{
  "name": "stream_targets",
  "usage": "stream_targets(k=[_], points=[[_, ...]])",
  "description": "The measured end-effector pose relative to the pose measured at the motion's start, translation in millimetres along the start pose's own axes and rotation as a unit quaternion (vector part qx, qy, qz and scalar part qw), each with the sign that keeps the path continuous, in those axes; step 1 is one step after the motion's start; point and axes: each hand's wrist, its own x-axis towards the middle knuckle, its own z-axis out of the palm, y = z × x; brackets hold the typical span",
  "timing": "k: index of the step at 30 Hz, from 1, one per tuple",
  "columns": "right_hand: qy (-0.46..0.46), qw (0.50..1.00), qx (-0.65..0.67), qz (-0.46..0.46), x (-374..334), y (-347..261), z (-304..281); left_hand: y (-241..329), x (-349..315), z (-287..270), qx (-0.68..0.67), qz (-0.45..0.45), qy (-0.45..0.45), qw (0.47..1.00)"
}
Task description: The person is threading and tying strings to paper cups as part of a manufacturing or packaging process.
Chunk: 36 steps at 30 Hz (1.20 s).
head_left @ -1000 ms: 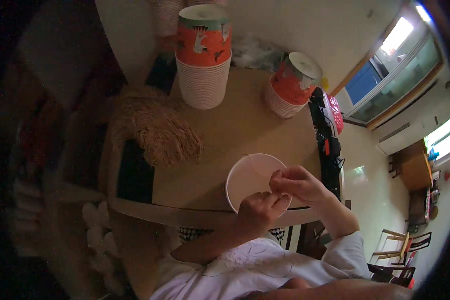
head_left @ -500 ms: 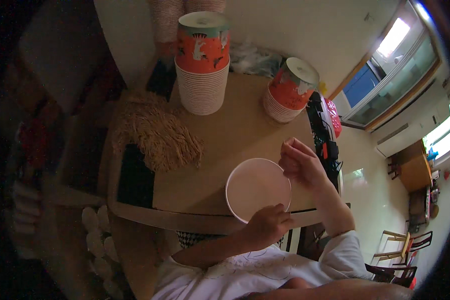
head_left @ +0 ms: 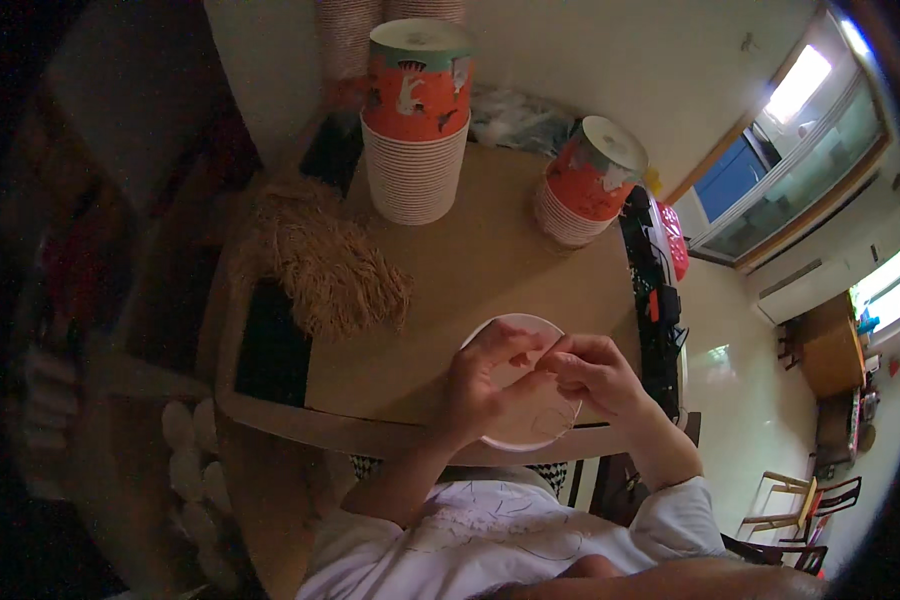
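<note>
A pale round paper tub stands at the near edge of the table, its open mouth facing up. Over that mouth my two hands meet at the fingertips. My left hand is curled, thumb and fingers brought toward the right fingertips; what lies between them is too small to make out. My right hand is closed in a pinch. Below it a faint thin strand forms a loop against the tub's inside. Left of the tub lies a bundle of tan fringed fibres.
Two upside-down stacks of orange-and-green patterned tubs, a tall stack and a shorter stack, stand at the back. Black items with cables line the right edge of the brown tabletop. Clear plastic lies by the wall.
My left hand has left the tub's near rim and risen to meet my right hand over the tub. My right hand has come down slightly. The view has shifted a little.
</note>
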Motion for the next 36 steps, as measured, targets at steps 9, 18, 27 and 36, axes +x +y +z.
stream_targets(k=[9,18,27,36], points=[[-0.025,0.996,0.053,0.061,1,14,-11,-5,1,-6,0.12,0.092,-0.002,0.989],[0.031,0.976,-0.213,-0.022,0,5,1,-8,0,-4,0.255,0.111,0.0,0.961],[0.042,0.98,-0.182,-0.071,7,2,15,-13,1,-7,0.254,0.085,-0.004,0.964],[0.039,0.985,-0.165,-0.029,13,1,12,-20,-2,-17,0.218,0.094,0.022,0.971]])
